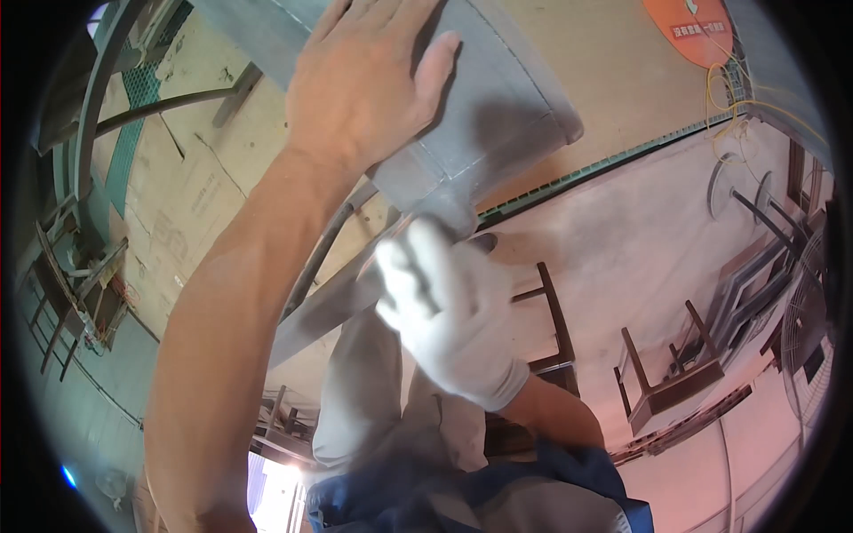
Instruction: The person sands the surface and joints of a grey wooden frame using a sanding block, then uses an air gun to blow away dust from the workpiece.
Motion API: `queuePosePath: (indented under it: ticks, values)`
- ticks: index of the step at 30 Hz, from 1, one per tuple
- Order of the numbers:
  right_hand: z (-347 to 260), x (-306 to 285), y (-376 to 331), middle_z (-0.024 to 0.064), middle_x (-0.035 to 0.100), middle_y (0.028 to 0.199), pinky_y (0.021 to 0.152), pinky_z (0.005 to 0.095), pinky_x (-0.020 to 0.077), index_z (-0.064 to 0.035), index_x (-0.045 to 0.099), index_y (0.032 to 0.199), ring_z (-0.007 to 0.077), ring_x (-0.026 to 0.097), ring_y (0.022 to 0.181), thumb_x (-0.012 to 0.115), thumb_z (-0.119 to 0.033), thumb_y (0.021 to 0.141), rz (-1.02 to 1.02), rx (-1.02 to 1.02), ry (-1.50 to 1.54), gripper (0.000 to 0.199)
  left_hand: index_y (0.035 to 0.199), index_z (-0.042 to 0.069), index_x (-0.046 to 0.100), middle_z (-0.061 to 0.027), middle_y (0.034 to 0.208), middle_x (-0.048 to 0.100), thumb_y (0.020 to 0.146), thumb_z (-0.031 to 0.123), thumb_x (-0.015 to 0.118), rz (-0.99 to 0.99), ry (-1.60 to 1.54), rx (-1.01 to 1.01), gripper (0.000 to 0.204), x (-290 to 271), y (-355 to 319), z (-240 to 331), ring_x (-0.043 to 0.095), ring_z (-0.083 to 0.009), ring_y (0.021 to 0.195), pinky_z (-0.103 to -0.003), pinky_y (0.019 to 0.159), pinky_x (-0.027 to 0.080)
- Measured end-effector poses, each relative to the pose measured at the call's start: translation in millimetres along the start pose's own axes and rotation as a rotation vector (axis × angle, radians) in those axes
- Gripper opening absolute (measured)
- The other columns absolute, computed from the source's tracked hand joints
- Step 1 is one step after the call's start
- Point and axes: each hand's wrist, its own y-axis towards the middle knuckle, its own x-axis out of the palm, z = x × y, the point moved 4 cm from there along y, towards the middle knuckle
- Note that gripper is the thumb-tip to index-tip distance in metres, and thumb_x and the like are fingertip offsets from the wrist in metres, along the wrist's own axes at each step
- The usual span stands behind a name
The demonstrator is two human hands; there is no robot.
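A grey piece of furniture with a broad flat panel and a long straight bar lies in front of me. My left hand is bare and open; its palm lies flat on the panel and the thumb stands apart. In a white glove, my right hand is closed beside the panel's near corner, blurred by motion. Whatever its curled fingers hold is hidden. Just beyond the glove, a pale grey smear touches the panel's edge, too blurred to name.
Several dark wooden frames stand on the right, among them a small stool-like one. A fan is at the far right. Yellow cord hangs near an orange sign. More dark furniture frames stand at left.
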Motion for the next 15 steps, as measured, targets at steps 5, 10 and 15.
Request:
queuePosePath:
  ticks: [5,10,15]
  values:
    - [2,-7,2,0.0074,0.062,0.108,0.068,0.0396,0.0480,-0.0075,0.069,0.116,0.0227,0.056,0.075,0.082,-0.015,0.077,0.100,-0.112,-0.105,0.042,0.143,-0.002,0.055,-0.0229,0.152,0.054,0.101,0.027,0.055,-0.017,0.027,-0.008,0.051,1,-1,-4,0.049,-0.0410,0.142,-0.050,0.122,0.034]
    - [-7,16,-16,0.0089,0.058,0.093,0.063,0.0414,0.0463,-0.0083,0.069,0.120,0.0255,0.058,0.075,0.081,-0.009,0.082,0.098,0.114,-0.009,0.040,0.142,-0.002,0.056,-0.0233,0.152,0.054,0.101,0.028,0.054,-0.004,0.005,0.004,0.051,7,-5,0,0.048,-0.0417,0.142,-0.049,0.124,0.033]
    - [-4,-16,1,0.0073,0.055,0.104,0.068,0.0399,0.0465,-0.0084,0.067,0.110,0.0233,0.050,0.072,0.077,-0.017,0.075,0.297,-0.037,-0.165,0.038,0.142,-0.001,0.057,-0.0230,0.150,0.056,0.101,0.026,0.055,-0.005,0.025,-0.001,0.049,-5,-7,-9,0.048,-0.0408,0.142,-0.049,0.123,0.035]
